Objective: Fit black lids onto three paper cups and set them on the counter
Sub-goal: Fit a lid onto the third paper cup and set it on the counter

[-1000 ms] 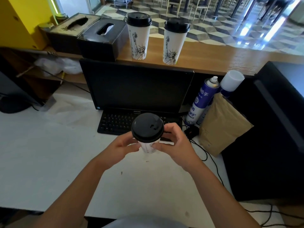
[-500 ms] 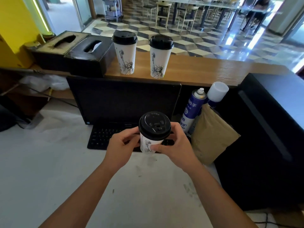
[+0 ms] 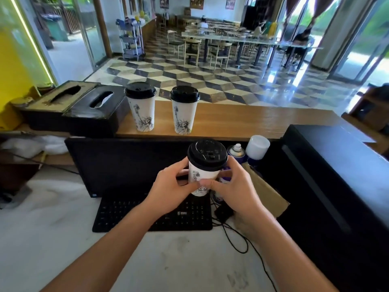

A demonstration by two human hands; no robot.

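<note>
Above keyboard [image 3: 153, 211], left hand [image 3: 170, 186] and right hand [image 3: 233, 190] wrap fingers round lidded third cup [image 3: 203, 175] for steady carry; far counter [image 3: 242, 121] holds two capped cups [image 3: 163, 109].

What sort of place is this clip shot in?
Probably a cafe or canteen, seen from behind its wooden counter: lidded paper cups stand on it, a monitor and keyboard sit below, and dining tables and chairs fill the room beyond.

- White paper cups [image 3: 143, 114] are printed with black statue sketches and capped by black lids [image 3: 207, 154].
- The counter [image 3: 242, 121] is brown wood-grained.
- The floor [image 3: 189, 74] is patterned in black, grey and cream cubes.
</note>
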